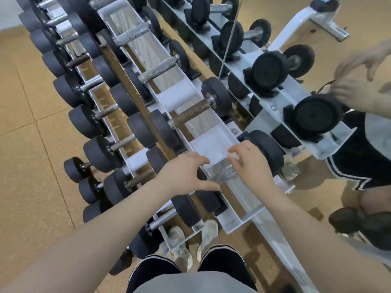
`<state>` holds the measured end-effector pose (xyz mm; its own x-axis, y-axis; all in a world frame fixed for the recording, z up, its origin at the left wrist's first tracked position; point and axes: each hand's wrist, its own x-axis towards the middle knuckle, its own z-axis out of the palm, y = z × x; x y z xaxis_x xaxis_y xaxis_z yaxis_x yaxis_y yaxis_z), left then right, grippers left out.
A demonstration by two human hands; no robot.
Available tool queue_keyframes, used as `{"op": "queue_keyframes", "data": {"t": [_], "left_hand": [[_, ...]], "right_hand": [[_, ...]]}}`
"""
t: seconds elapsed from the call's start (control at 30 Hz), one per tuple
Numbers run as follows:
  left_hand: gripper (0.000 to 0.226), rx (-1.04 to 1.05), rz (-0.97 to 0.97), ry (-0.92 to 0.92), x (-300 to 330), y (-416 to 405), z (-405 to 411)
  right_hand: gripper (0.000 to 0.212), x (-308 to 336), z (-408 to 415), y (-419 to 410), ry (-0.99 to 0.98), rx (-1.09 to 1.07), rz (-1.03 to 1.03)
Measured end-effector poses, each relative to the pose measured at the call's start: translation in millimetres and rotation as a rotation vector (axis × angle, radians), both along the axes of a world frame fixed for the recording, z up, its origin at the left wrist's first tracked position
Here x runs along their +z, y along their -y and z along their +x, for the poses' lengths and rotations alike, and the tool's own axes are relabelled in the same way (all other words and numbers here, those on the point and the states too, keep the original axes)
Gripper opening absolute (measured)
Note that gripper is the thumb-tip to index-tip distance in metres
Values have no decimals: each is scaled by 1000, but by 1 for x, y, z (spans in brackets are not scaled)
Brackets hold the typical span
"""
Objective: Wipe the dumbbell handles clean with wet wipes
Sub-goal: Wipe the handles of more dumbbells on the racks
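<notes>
Just beyond the fingertips of the right hand (249,160), the dumbbell head (267,152) looks like matt black rubber, slightly dusty. Under those fingers a translucent, glossy bit of plastic or wet wipe (233,156) shows; which of the two cannot be told. Below the fingers of both hands, the handle (222,176) is bright, knurled metal. Ahead of the left hand (186,172), the next handle (191,114) is rough, brown, rusted metal. The rack (211,144) between the two hands is smooth white-painted metal with a soft sheen. The floor (31,144) left of the left fingers is matt, grainy tan.
</notes>
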<state>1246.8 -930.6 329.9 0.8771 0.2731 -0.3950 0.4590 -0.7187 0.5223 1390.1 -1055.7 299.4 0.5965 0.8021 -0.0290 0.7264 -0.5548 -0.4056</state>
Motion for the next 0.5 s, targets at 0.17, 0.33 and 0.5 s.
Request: {"op": "queue_keyframes", "data": {"t": [0.17, 0.33, 0.5], "left_hand": [[104, -4, 90, -123, -4, 19, -12], [99, 97, 127, -86, -11, 41, -17], [91, 193, 181, -56, -16, 56, -15]], "right_hand": [[46, -23, -11, 13, 214, 287, -120], [38, -31, -30, 17, 242, 398, -109], [42, -35, -34, 26, 179, 562, -136]]}}
